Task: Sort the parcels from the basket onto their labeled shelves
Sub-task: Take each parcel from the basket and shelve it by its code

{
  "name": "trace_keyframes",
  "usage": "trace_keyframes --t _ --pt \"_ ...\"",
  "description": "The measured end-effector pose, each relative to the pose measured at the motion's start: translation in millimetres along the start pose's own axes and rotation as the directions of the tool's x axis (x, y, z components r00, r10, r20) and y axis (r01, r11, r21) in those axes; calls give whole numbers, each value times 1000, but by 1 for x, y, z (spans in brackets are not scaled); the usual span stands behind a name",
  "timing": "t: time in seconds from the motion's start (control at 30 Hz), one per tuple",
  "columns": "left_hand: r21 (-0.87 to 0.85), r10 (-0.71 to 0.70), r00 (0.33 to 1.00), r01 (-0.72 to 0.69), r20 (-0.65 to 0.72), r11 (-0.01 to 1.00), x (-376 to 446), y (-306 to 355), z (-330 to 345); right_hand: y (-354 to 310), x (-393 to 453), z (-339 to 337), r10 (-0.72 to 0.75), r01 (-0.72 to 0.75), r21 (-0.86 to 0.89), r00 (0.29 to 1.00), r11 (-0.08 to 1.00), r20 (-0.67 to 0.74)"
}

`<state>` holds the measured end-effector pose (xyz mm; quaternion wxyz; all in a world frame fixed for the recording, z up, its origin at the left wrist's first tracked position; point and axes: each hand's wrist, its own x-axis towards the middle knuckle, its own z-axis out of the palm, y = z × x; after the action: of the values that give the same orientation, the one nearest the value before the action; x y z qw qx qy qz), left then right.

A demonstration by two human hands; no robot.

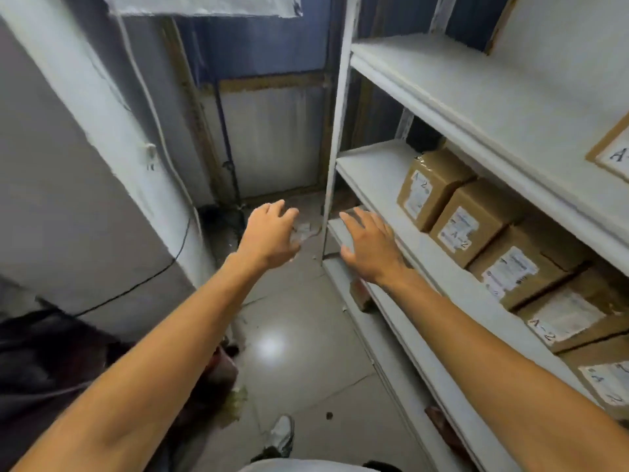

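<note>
Both arms stretched toward frame centre, left hand [270,235] and right hand [369,245] empty with fingers loosely spread, over bare floor [306,335] just beside the shelf [401,233] edge. Brown parcels [474,221] with white "A-2" labels ranked along the middle shelf at right. Grey wall [68,199] crowding the left.

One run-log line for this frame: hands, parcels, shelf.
left hand: open, empty | right hand: open, empty | parcels: row marked A-2 on middle shelf | basket: not seen
</note>
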<state>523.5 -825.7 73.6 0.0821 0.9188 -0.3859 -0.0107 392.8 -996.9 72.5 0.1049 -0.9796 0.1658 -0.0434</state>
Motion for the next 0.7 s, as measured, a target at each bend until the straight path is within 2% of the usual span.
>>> trace_keyframes --t 0.13,0.23,0.33,0.4,0.5,0.7 --pt "-52 -295 955 292 -38 955 -79 -7 1 -29 -16 19 -248 246 29 964 969 91" --pt "-112 -516 855 509 -48 853 -154 -2 12 -52 -38 35 -432 432 32 889 901 151" --pt "-118 -682 731 679 16 725 -238 8 24 -86 -70 53 -575 571 86 789 817 219" --pt "-121 -774 632 773 45 623 -296 14 31 -115 -101 65 -653 646 125 710 753 263" --pt "-203 -896 438 886 69 418 -380 19 35 -161 -152 75 -767 749 192 578 634 278" --pt "-323 -998 67 944 3 63 -542 39 37 -250 -256 90 -902 893 240 303 381 307"
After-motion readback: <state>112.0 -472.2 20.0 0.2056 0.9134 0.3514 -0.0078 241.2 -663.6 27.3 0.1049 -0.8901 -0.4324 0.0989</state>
